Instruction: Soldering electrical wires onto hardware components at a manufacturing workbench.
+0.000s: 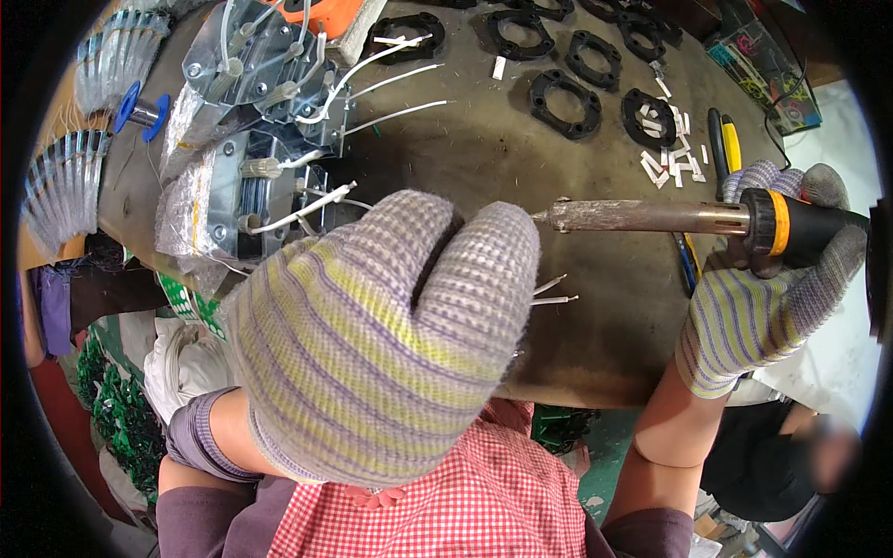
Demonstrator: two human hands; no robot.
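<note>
Soldering step. Your right hand (pixel 777 288), gloved, is clenched around the handle of the soldering iron (pixel 670 219), its tip levelled toward your left hand (pixel 386 339). That hand is raised close to the camera, curled; thin white leads (pixel 551 293) poke out past it, but what it grips cannot be told. Next, the tip likely needs those leads steadied. Black ring parts (pixel 565 104), cut white sleeves (pixel 672 153) and wired metal plates (pixel 256 70) crowd the surface (pixel 502 158).

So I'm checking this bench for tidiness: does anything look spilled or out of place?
Small white tube offcuts lie scattered around the black ring-shaped plates at the upper right of the brown table, some on a plate. Otherwise nothing stands out.
</note>
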